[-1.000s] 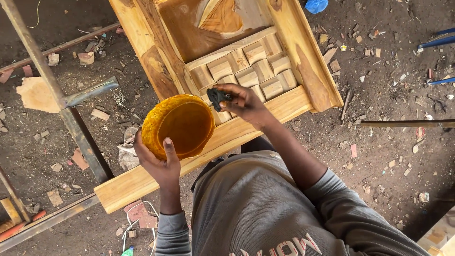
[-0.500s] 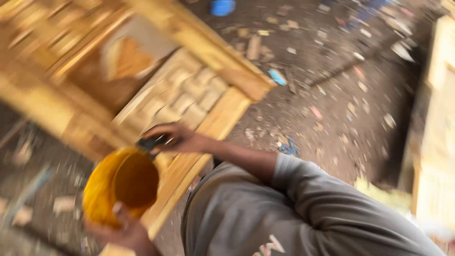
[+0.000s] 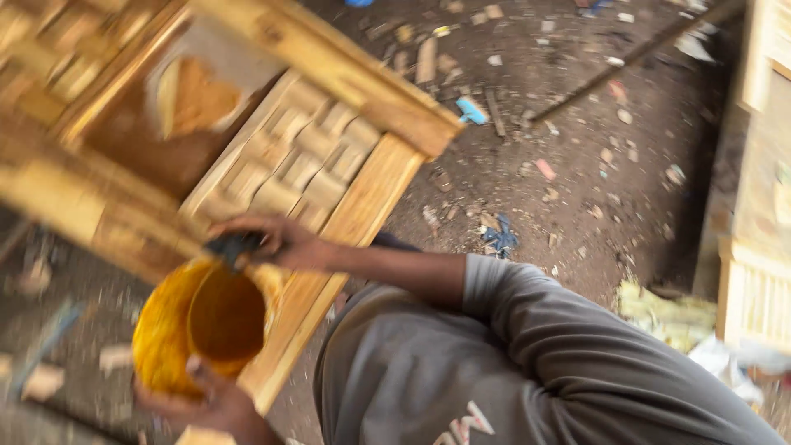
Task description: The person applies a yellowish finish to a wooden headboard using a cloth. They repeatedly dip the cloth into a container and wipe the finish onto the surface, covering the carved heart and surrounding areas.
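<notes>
Looking down through a blurred head view, I see my left hand [image 3: 202,402] at the lower left, fingers wrapped under the rim of a round yellow plastic bowl [image 3: 198,325] with brown liquid inside, gripping it from below. The bowl sits just in front of the pale carved wooden frame with raised block panels [image 3: 305,161], overlapping its lower edge. Just above the bowl, my right hand [image 3: 276,243] is closed around a small dark tool [image 3: 235,245], likely a brush, though the blur hides its tip; it hangs over the bowl's rim beside the frame's flat board [image 3: 354,222]. My grey sleeve [image 3: 527,330] runs right. Farther right, dirt ground littered with wood scraps [image 3: 577,165], then a pale wooden crate [image 3: 754,297].
</notes>
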